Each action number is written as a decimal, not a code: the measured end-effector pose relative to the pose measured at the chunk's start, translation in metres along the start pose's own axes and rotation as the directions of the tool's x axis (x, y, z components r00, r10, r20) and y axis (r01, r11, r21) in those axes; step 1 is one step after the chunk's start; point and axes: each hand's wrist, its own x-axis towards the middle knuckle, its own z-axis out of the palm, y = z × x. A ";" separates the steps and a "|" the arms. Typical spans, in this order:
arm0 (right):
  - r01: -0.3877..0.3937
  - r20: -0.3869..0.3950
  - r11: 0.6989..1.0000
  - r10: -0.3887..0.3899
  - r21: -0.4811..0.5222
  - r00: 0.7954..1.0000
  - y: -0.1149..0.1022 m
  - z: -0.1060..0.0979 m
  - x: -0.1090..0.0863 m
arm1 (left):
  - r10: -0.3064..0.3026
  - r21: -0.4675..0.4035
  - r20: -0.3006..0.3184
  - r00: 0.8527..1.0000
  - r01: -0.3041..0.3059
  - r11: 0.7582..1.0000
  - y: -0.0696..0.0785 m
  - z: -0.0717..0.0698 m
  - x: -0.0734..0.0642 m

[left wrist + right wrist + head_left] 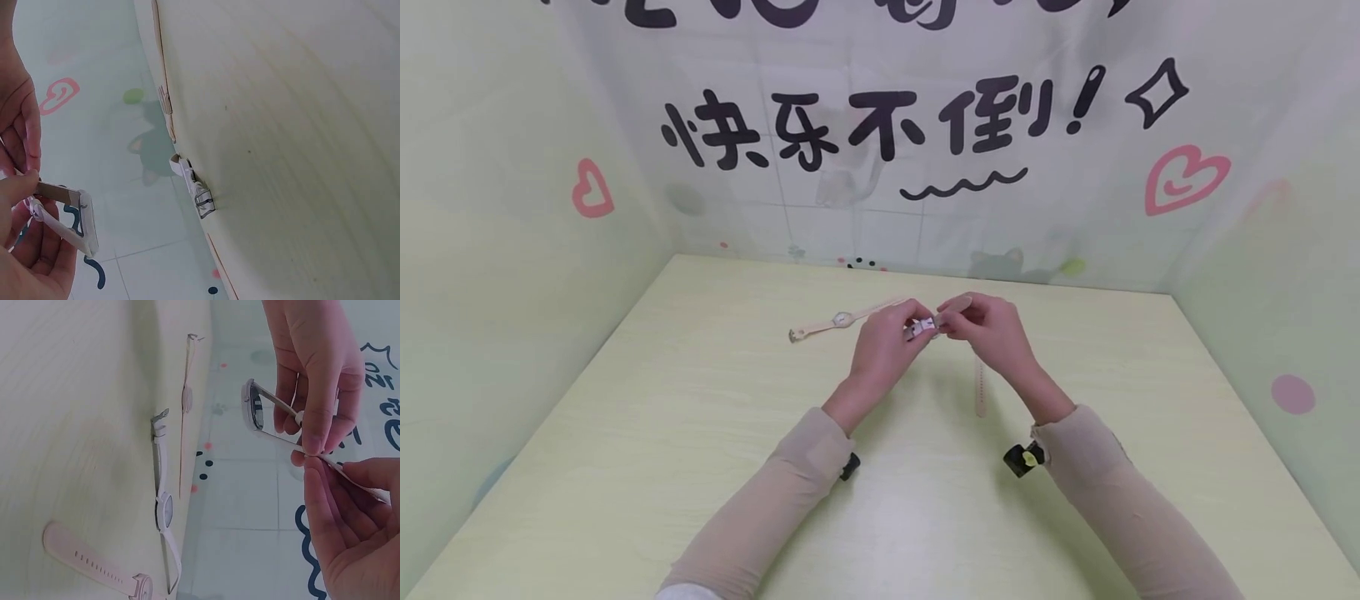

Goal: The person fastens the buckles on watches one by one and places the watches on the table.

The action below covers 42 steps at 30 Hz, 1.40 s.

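Both hands hold a pale-strapped wristwatch (922, 327) up above the table. Its strap bends back into a loop in the right wrist view, with the watch case (252, 406) at the far end. My left hand (883, 337) pinches the strap where the loop closes. From the other side, my right hand (992, 329) grips a strap end (356, 478) between thumb and fingers. The fingertips of the two hands meet at the strap, and they partly hide the fastening.
On the table (700, 433) lies a pink-strapped watch (842, 319), left of the hands. A perforated pink strap (980, 392) shows below the right hand. A white watch (164, 512) lies between other watches in the right wrist view. A printed cloth wall (820, 233) stands behind.
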 end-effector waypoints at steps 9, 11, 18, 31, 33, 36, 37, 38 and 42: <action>-0.086 0.004 0.991 0.086 0.105 0.996 0.000 -0.004 -0.001 | -0.016 -0.002 -0.001 1.000 0.016 1.000 -0.002 -0.001 0.000; -0.091 0.006 0.988 0.091 0.122 0.996 0.000 -0.005 -0.001 | -0.035 -0.033 0.019 0.999 0.036 0.999 -0.003 -0.001 0.000; -0.105 0.011 0.979 0.105 0.175 0.994 -0.001 -0.005 -0.001 | -0.142 -0.234 0.139 0.980 0.172 0.957 -0.007 -0.001 0.002; -0.116 0.018 0.980 0.114 0.163 0.993 0.001 -0.008 -0.003 | -0.195 -0.444 0.236 0.952 0.284 0.850 -0.009 -0.004 0.004; -0.114 0.019 0.980 0.112 0.163 0.993 0.001 -0.008 -0.003 | -0.197 -0.453 0.230 0.953 0.284 0.845 -0.009 -0.003 0.004; -0.109 0.022 0.981 0.106 0.163 0.994 0.002 -0.008 -0.004 | -0.200 -0.474 0.228 0.953 0.288 0.832 -0.009 -0.002 0.004; -0.107 0.023 0.981 0.105 0.163 0.994 0.002 -0.008 -0.004 | -0.201 -0.479 0.227 0.953 0.289 0.829 -0.009 -0.001 0.004; -0.105 0.023 0.981 0.103 0.162 0.994 0.002 -0.008 -0.004 | -0.201 -0.485 0.227 0.953 0.290 0.825 -0.009 -0.001 0.004; -0.099 0.024 0.983 0.097 0.155 0.995 0.002 -0.008 -0.005 | -0.202 -0.501 0.224 0.953 0.290 0.815 -0.010 0.001 0.005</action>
